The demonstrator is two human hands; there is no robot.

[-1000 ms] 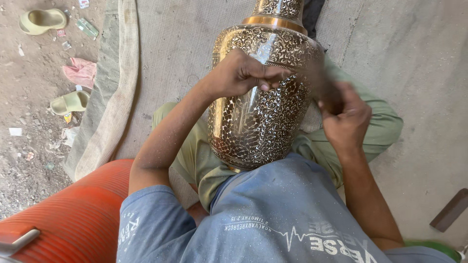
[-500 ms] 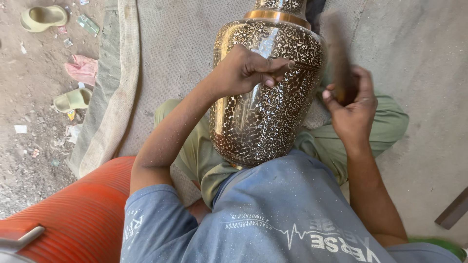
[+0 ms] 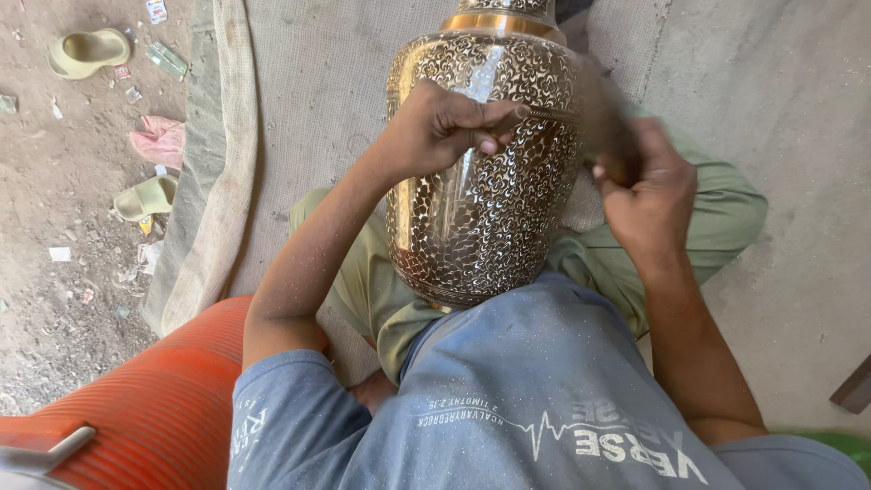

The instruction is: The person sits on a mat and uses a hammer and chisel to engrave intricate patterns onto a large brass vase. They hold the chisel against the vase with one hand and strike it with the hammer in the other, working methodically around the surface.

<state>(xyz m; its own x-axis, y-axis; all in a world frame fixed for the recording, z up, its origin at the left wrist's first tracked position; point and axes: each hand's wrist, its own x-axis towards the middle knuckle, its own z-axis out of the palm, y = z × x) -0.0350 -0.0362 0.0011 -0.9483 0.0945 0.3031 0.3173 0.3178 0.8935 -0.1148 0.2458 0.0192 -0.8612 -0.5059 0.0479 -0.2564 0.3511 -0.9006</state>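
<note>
A large brass vase [image 3: 485, 181] with fine engraved patterning lies tilted across my lap, its neck pointing away from me. My left hand [image 3: 445, 127] rests on the vase's upper side, fingers closed on a thin metal tool whose tip touches the surface. My right hand [image 3: 644, 186] is at the vase's right side, closed around a dark handle [image 3: 603, 122] that is blurred by motion. My legs in green trousers [image 3: 726, 218] are folded under the vase.
A woven mat [image 3: 299, 100] covers the ground under me, its folded edge at left. Beyond it, dirt ground holds two pale green slippers [image 3: 86, 50], a pink rag [image 3: 161, 141] and litter. An orange ribbed cylinder [image 3: 145, 399] lies at lower left.
My right hand with the dark handle rose, then swung left toward the tool in my left hand. The left hand and vase stayed nearly still.
</note>
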